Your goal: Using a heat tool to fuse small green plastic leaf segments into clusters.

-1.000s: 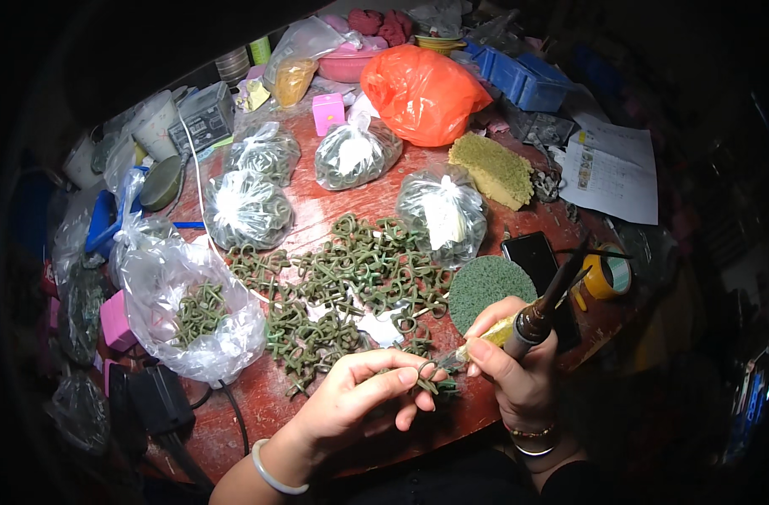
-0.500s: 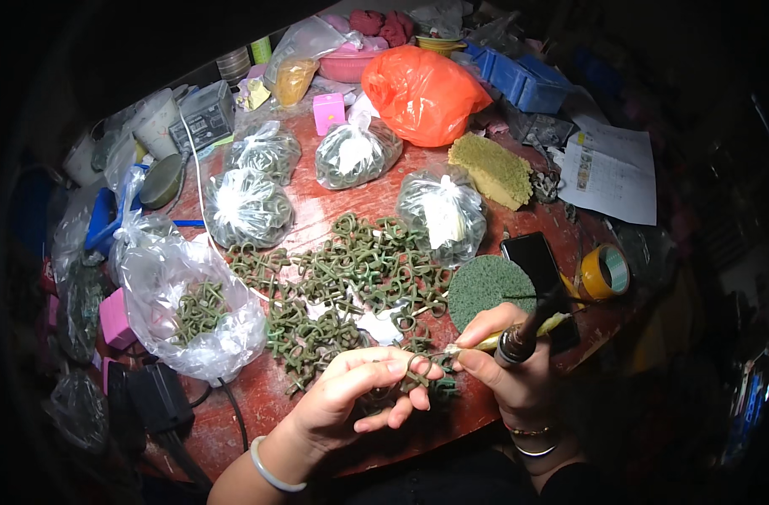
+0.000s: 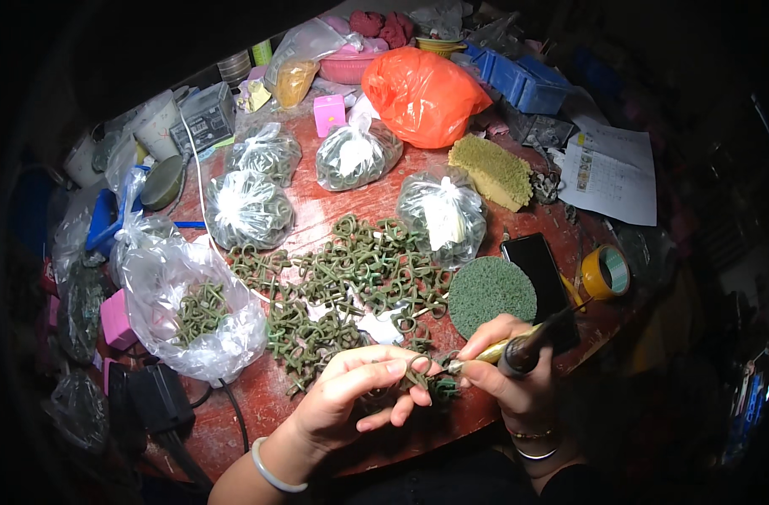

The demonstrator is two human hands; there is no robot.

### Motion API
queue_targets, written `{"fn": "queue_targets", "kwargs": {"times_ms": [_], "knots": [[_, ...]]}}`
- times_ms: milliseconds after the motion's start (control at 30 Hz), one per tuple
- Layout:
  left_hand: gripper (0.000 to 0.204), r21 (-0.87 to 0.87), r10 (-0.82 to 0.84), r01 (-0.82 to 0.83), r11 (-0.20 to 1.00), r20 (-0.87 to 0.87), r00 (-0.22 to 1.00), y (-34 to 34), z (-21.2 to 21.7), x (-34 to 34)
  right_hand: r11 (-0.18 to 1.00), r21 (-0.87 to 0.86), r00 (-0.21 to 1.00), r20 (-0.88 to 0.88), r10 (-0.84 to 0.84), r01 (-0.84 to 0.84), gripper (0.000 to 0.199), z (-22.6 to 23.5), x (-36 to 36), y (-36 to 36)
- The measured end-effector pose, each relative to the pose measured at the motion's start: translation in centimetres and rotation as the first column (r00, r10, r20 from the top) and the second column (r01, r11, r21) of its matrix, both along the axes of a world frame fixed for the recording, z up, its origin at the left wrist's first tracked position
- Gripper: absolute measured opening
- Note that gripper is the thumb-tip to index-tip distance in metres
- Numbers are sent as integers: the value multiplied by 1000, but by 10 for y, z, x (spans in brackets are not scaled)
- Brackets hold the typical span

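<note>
Near the table's front edge, my left hand [image 3: 338, 394] pinches a small dark green ring [image 3: 417, 370] between thumb and fingers. My right hand [image 3: 509, 383] grips a slim yellowish tool [image 3: 485, 353], its thin dark tip at the ring. A second tool with a thick dark handle [image 3: 526, 352] also sits in that hand, pointing up and right. Just beyond the hands spreads a heap of similar green rings [image 3: 363, 273]. A round green pad [image 3: 491, 298] lies beyond my right hand.
An open clear bag [image 3: 149, 273] with some rings stands left. Tied clear bags [image 3: 248, 210] and an orange-red bag [image 3: 422, 97] sit farther back. A yellow sponge [image 3: 491, 171], black phone [image 3: 536, 268] and tape roll [image 3: 605, 271] lie right. A white cord [image 3: 198, 164] crosses the left side.
The right hand has shifted slightly, and the dark-handled tool has tilted farther right. The slim tool's thin tip now shows at the ring. The left hand stays nearly still.
</note>
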State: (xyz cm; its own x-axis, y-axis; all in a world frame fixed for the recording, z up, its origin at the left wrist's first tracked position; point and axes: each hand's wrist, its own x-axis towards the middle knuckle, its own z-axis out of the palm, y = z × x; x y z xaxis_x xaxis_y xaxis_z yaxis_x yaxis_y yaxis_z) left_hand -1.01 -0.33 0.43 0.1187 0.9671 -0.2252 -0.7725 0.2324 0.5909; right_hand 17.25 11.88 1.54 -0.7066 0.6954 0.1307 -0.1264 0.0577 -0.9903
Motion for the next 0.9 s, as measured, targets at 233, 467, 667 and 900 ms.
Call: {"fn": "queue_targets", "kwargs": {"times_ms": [233,467,667,900], "knots": [[28,-25,49,-50,998,-43,998,0,2,1,993,-116,999,-35,-16,11,13,1,-1,-6],[28,-14,59,-60,998,-74,996,0,0,3,996,68,998,-29,-50,52,19,-9,1,-2],[31,-36,89,-93,995,-108,990,1,5,7,997,-45,995,-74,-69,66,19,-7,-1,-7],[24,85,56,-68,994,136,989,0,-7,-1,968,-251,993,-119,-19,-12,23,-3,1,-9]]}}
